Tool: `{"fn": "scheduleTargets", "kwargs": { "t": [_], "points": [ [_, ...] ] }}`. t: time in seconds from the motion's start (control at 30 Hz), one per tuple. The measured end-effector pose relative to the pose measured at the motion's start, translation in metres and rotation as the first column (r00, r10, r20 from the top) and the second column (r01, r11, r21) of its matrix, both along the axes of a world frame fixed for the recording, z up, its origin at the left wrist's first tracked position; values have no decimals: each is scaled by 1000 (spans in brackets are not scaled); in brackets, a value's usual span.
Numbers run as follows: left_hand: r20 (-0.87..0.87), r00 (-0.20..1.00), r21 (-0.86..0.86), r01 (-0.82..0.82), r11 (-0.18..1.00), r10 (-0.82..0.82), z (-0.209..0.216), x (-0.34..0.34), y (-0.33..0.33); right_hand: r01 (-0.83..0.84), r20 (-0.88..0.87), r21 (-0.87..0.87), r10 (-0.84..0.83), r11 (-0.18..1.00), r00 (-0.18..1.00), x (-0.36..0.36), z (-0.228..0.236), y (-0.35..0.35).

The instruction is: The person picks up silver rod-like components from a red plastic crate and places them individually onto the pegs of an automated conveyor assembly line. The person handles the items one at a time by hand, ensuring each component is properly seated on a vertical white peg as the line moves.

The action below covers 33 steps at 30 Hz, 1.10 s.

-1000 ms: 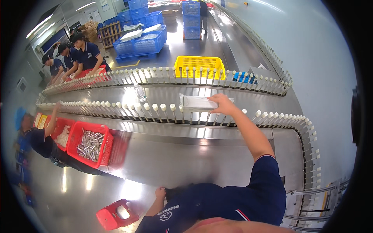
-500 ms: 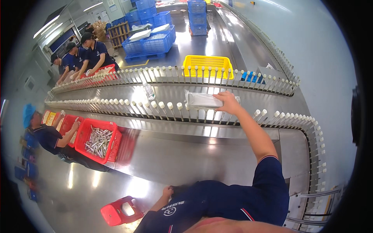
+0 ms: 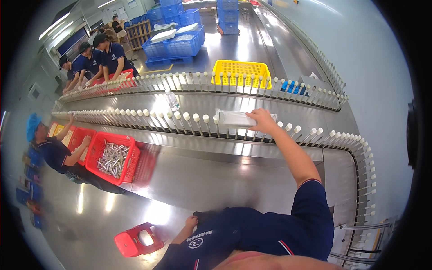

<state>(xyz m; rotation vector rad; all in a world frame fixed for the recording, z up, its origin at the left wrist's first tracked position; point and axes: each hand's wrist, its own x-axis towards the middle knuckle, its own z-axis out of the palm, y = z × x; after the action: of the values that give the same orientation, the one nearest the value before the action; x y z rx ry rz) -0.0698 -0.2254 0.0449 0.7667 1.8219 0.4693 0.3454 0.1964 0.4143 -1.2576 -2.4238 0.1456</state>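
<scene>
One white pack [image 3: 234, 119], wrapped in clear film, is lying in the grasp of the right hand [image 3: 263, 121], whose fingers are closing over its right end; it is spanning the near row of pegs [image 3: 196, 118], though whether it is touching them I cannot tell. The left hand [image 3: 192, 221] is hanging low by the waist, and I cannot tell whether it is gripping anything. Two rows of white-topped pegs are crossing from left to right, too many to count surely. Between the rows, left of the pack, one clear bottle [image 3: 172, 101] is standing. Beyond the far row, one yellow basket [image 3: 240, 67] is sitting. On the near left, one red basket [image 3: 131, 163] is holding silver tubes, and one co-worker [image 3: 53, 154] in a blue cap is reaching beside it. Three co-workers [image 3: 113, 56] are bending together on the far left. One red stool [image 3: 126, 245] is standing on the floor, near left.
</scene>
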Motion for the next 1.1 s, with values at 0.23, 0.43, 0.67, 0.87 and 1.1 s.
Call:
{"fn": "scheduleTargets", "kwargs": {
  "t": [0.23,0.43,0.67,0.87,1.1],
  "points": [
    [-28,1000,-10,13,1000,-13,15,1,-36,64,-7,-25,-65,998,998,47,18,-15],
    [102,985,-263,-109,959,140,-72,-39,-93,45,66,-75,-40,996,997,13,-16,-16],
    [2,999,-45,-33,998,33,-10,-27,0,38,18,20,-39,999,999,3,-11,20],
    [108,990,61,88,994,-94,-8,12,29,34,75,-18,-33,999,997,47,-59,38],
    [-304,942,113,186,976,-145,-81,6,-3,9,-14,33,-9,999,1000,62,-50,49]
  ]
}}
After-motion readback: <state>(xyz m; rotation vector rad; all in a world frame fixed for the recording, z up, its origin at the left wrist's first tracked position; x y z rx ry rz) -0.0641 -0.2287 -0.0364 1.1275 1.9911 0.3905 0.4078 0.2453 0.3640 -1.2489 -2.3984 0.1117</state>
